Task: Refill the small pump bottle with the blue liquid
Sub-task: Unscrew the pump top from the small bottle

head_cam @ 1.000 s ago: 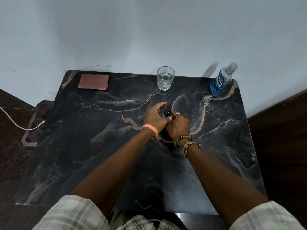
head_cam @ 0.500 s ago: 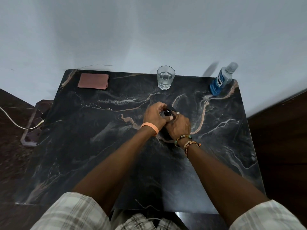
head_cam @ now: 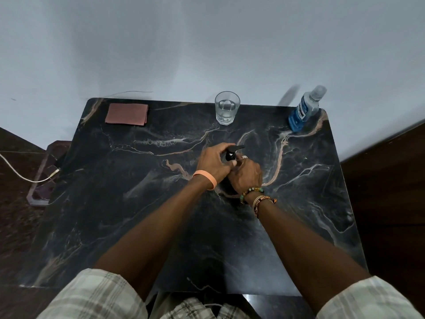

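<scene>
At the middle of the worktop the pump bottle stands upright, spout pointing far and right. The left grip pinches its neck. The right grip wraps the body below. The blue bottle stands well apart at the far right corner, nearer the right grip.

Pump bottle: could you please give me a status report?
Left hand and right hand grip pump bottle, upright. Blue bottle capped, far right corner. Glass stands apart.
</scene>
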A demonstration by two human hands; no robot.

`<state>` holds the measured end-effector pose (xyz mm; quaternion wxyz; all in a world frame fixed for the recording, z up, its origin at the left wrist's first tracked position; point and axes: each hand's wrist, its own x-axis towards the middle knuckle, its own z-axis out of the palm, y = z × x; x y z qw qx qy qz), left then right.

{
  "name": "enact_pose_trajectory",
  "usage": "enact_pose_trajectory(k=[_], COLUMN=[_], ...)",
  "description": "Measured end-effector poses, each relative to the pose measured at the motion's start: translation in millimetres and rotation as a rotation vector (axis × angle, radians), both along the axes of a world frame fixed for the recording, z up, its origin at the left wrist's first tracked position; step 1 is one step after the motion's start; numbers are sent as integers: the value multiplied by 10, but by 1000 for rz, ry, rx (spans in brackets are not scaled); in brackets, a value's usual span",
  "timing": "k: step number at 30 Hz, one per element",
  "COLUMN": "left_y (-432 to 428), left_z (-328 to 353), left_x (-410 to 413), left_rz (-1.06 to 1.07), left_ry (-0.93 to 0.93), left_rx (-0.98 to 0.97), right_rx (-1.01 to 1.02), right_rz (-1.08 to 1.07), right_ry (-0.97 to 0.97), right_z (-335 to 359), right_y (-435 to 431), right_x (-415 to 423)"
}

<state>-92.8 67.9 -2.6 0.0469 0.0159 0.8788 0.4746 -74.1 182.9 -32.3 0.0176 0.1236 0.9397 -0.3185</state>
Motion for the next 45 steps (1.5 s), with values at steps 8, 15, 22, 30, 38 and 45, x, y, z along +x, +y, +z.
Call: enact_pose_trajectory(k=[8, 15, 22, 30, 38, 45], left_y=[6, 6, -8, -6, 13, -24], left_z=[4, 4, -25, -86, -58, -31], left_x=[-24, -42, -27, -13, -16, -36], left_rz=[21, 58, -17, -23, 50, 52], left_ry=[15, -39, -68, -55, -103, -98], left_rx=[-2, 11, 2, 70, 143, 76], right_rx=[15, 14, 0, 6, 7, -3], right_rz=[15, 12, -8, 3, 28, 2], right_ry=[13, -2, -12, 9, 23, -13], right_z=[3, 2, 5, 40, 51, 58], right_y=[10, 1, -9, -6, 6, 11], right_x=[3, 5, 11, 11, 12, 21])
